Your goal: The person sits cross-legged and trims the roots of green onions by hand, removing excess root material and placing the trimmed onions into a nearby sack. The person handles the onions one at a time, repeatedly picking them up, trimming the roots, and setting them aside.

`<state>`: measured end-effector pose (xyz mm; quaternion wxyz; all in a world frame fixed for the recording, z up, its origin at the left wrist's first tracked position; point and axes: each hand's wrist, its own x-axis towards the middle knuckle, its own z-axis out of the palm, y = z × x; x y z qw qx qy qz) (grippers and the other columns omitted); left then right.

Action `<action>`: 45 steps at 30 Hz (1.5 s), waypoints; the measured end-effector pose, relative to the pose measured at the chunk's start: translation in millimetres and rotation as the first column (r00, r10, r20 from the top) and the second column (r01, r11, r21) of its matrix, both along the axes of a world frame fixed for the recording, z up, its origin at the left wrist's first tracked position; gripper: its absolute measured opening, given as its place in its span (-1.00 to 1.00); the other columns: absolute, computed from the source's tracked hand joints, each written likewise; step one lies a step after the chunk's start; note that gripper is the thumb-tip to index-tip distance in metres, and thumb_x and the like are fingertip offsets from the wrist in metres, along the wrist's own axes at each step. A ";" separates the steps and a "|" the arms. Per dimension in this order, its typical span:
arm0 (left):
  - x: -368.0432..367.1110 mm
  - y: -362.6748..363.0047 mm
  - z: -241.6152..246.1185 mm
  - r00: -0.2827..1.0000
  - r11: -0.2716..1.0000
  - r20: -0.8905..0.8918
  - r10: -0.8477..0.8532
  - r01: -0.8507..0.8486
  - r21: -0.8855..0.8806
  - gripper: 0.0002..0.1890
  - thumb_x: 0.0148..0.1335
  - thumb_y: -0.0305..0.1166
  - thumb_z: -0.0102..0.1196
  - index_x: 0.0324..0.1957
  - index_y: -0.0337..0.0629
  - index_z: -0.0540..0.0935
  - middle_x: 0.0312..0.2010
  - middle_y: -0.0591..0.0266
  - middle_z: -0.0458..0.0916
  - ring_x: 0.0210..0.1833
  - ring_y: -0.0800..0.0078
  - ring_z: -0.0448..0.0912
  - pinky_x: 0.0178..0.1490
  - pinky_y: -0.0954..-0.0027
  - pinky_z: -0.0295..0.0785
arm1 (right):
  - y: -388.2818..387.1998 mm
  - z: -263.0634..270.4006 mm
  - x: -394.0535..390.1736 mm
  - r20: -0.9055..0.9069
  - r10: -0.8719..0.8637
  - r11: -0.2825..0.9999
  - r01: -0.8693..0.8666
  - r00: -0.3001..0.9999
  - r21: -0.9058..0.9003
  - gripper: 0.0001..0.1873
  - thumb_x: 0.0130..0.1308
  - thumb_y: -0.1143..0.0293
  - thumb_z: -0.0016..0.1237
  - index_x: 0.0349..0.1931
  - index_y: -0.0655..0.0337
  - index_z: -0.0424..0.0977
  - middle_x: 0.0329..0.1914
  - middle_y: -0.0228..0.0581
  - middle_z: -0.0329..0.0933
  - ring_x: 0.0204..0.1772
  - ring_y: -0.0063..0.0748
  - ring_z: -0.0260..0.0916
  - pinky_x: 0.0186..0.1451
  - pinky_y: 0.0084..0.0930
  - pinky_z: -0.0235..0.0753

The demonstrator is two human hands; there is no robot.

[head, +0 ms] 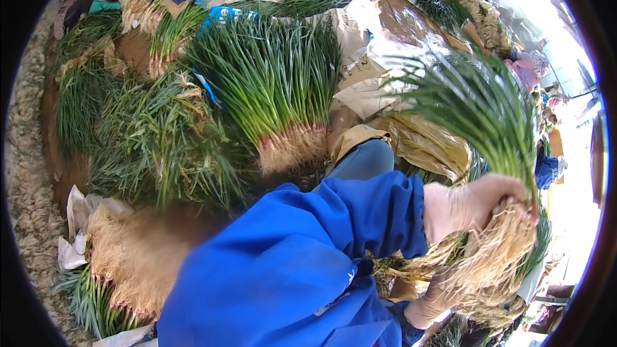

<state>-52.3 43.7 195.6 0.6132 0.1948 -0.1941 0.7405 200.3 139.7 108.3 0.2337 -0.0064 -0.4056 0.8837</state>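
My left hand (pixel 487 200) reaches across to the right and grips a bunch of scallions (pixel 501 120) just above the roots. Long green leaves fan out up and to the left, slightly blurred, and pale stringy roots (pixel 501 246) hang below the grip. Lower down, my right hand (pixel 431 299) is beside those roots, which cover its fingers, so I cannot tell whether it holds anything. Another thick bundle of scallions (pixel 279 91) lies in front of my knee (pixel 368 159), with reddish stem bases and roots towards me.
Loose leaves and trimmings (pixel 164 140) are heaped at the left. At lower left, more scallions (pixel 103 299) lie with their roots bunched up. White sacks (pixel 356 33) and a yellowish plastic sheet (pixel 429 140) are spread ahead. Other people, one in pink (pixel 523 70), are farther off.
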 end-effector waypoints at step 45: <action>-165.9 -158.6 -524.9 0.611 -0.586 -0.654 0.446 -0.353 -0.730 -0.56 0.18 -0.07 0.11 -0.19 -0.35 0.60 -0.35 -0.10 0.64 -0.33 -0.01 0.60 -0.15 0.14 0.53 | 3.5 -98.0 -77.0 0.842 -0.286 0.922 0.370 0.458 0.112 -0.84 0.44 0.30 -0.13 -0.15 0.18 0.42 -0.58 -0.47 0.33 -0.70 -0.71 0.11 -0.69 -0.77 0.06</action>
